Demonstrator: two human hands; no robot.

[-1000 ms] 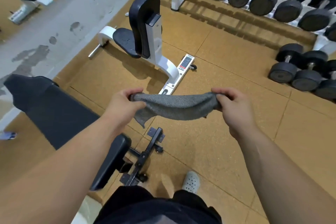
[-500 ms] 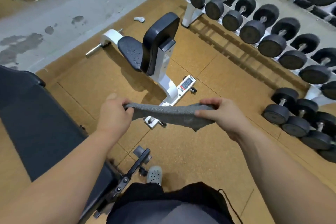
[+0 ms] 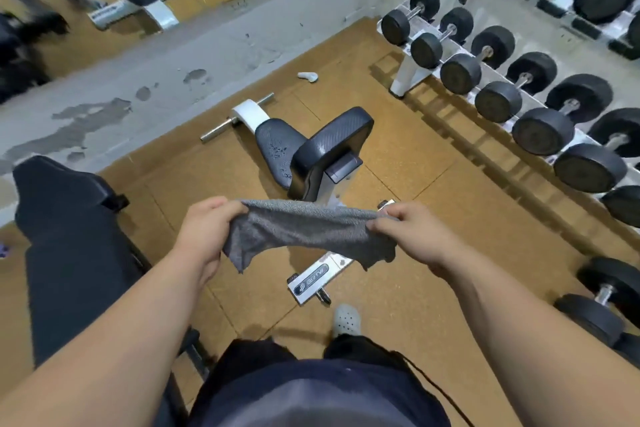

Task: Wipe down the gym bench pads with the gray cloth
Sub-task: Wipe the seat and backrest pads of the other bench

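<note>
The gray cloth (image 3: 308,230) hangs stretched in the air between both hands, just below the middle of the view, with the seat bench behind it at 12 o'clock. The left hand (image 3: 204,236) pinches the cloth's left end with fingers (image 3: 221,206) curled shut over the top edge, the forearm running down to 7 o'clock. The right hand (image 3: 415,236) grips the other end the same way, fingers closed on the bunched fabric, its forearm reaching to 4 o'clock. Both wrists are level and the palms face down.

The cloth is a mottled gray knit, soft and limp; its top edge is pulled fairly taut while the lower edge sags, with loose corners hanging near each hand.

The seat bench (image 3: 311,156) has a white metal frame and two dark, textured pads: a rounded seat pad (image 3: 277,149) and an upright back pad (image 3: 332,142). The seat pad shows scattered light specks. A long flat bench pad (image 3: 69,246) of dark smooth upholstery lies at 9 o'clock. The floor (image 3: 433,191) is tan speckled cork-like tile. Black round dumbbells (image 3: 540,130) sit on a white rack from 1 to 3 o'clock. A pale perforated clog (image 3: 346,319) shows at 6 o'clock.
</note>
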